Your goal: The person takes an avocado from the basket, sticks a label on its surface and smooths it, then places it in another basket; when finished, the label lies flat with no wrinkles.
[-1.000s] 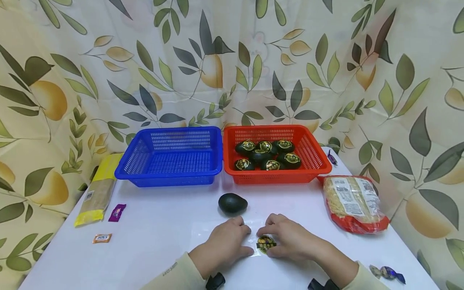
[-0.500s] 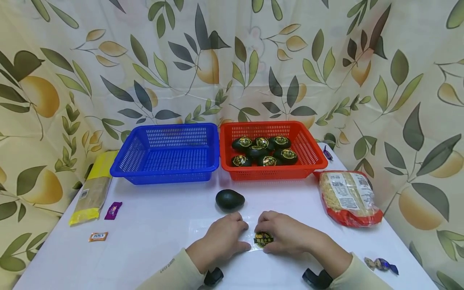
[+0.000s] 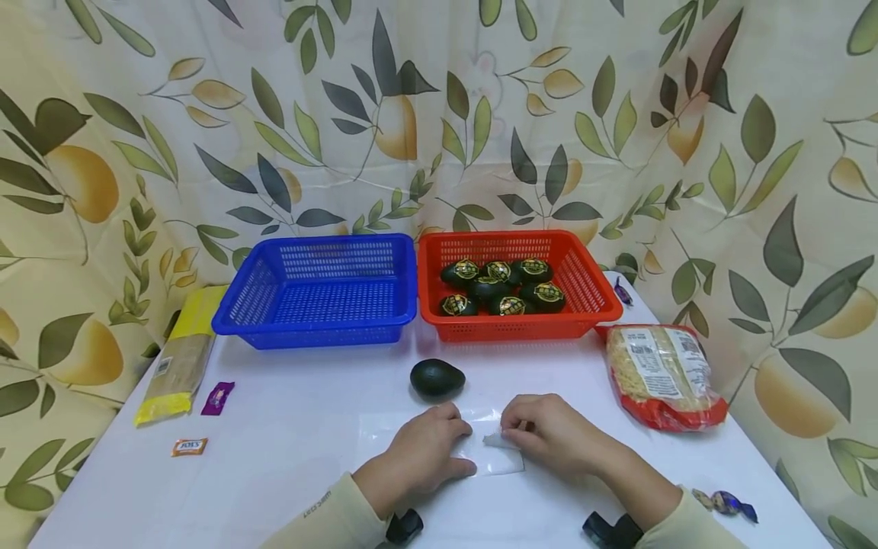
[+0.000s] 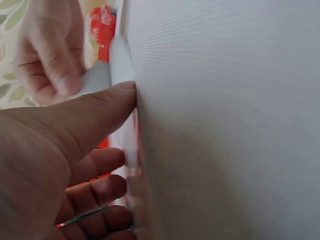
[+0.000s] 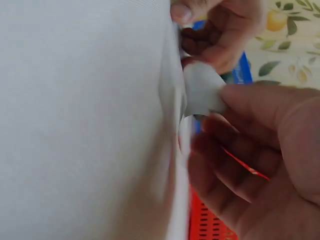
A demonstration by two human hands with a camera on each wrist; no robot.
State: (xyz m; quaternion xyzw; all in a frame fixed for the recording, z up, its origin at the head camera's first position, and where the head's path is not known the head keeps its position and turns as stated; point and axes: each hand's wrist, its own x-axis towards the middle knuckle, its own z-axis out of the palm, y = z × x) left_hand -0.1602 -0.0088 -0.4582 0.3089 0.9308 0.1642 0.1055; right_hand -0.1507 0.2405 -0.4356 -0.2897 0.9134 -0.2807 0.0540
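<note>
A clear plastic sheet lies flat on the white table. My left hand rests on it, with thumb and fingertips pressing it down. In the right wrist view, my right hand pinches the edge of a round sticker between thumb and finger. The sticker's pale underside faces the camera as it curls up from the sheet; its printed face is turned away. Just beyond my left fingers sits a dark green avocado with no label showing.
At the back, a blue basket stands beside a red basket holding several labelled avocados. A noodle bag lies right, a yellow packet left. Small wrapped candies lie near the sides.
My right hand has lifted the sticker off the sheet and drawn it slightly right, its printed face turning out of sight. My left hand stays on the sheet.
</note>
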